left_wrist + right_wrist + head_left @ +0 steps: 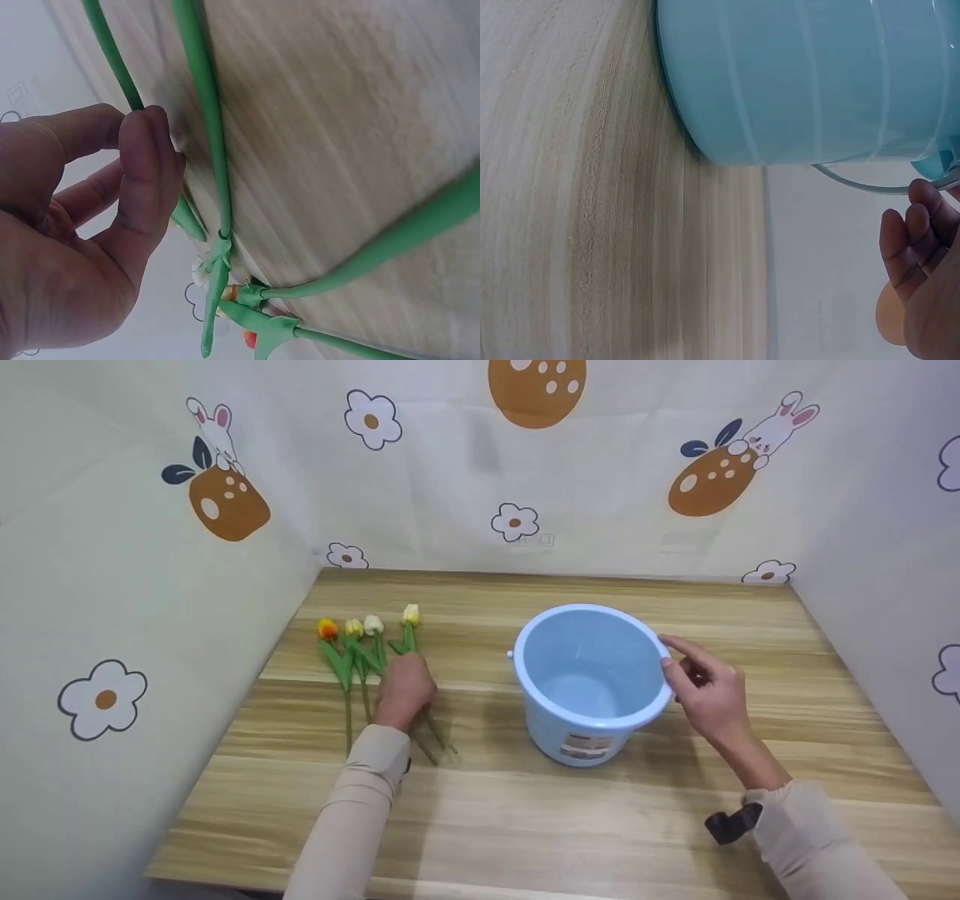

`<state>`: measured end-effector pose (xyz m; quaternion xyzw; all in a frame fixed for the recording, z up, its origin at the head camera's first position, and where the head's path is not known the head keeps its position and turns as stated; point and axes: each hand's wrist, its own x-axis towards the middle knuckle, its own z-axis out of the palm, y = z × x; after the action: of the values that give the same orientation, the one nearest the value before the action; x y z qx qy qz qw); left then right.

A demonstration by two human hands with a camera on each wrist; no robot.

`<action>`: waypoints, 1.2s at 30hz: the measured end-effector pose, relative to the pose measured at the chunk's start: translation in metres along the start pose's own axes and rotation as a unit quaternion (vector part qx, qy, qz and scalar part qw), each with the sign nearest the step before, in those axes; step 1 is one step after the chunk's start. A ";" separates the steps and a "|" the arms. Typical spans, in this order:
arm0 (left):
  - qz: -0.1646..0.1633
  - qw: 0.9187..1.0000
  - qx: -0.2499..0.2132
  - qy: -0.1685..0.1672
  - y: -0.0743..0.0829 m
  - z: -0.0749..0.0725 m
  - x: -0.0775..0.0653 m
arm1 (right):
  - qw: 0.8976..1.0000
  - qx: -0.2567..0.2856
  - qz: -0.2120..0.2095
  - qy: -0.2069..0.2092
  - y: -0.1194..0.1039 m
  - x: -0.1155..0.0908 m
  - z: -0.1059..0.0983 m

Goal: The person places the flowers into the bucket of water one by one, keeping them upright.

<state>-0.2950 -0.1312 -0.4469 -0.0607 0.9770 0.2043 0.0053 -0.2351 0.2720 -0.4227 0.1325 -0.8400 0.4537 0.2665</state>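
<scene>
Artificial tulips lie on the left of the table in the head view: an orange tulip (327,629), a yellow tulip (354,628), a white tulip (373,625) and a cream tulip (410,615). My left hand (406,688) reaches down over the stems. In the left wrist view its thumb and fingers pinch one green stem (112,52); another stem (214,135) passes beside the fingertips. A light blue plastic bucket (577,739) stands upright, with nothing inside. My right hand (709,694) holds its right rim by thumb and fingers. The bucket's handle (862,186) hangs near those fingers.
The wood-grain table (510,825) meets a cloth backdrop (442,487) printed with flowers and rabbits at the back and sides. A dark wrist device (731,823) sits at the right cuff. Bare wood lies between tulips and bucket.
</scene>
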 end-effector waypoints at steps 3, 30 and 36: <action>0.003 1.000 -0.023 -0.008 0.001 -0.004 -0.001 | 1.000 -0.001 -0.001 -0.002 0.000 0.000 0.000; 0.049 0.988 -0.146 -0.020 -0.004 -0.011 -0.004 | 1.000 0.003 0.011 0.001 -0.003 0.000 0.001; 0.066 0.988 -0.141 0.002 -0.003 -0.013 -0.003 | 1.000 0.007 0.011 0.003 -0.004 -0.001 0.001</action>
<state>-0.2920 -0.1386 -0.4360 0.0029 0.9404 0.3396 -0.0189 -0.2329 0.2691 -0.4207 0.1234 -0.8375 0.4626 0.2635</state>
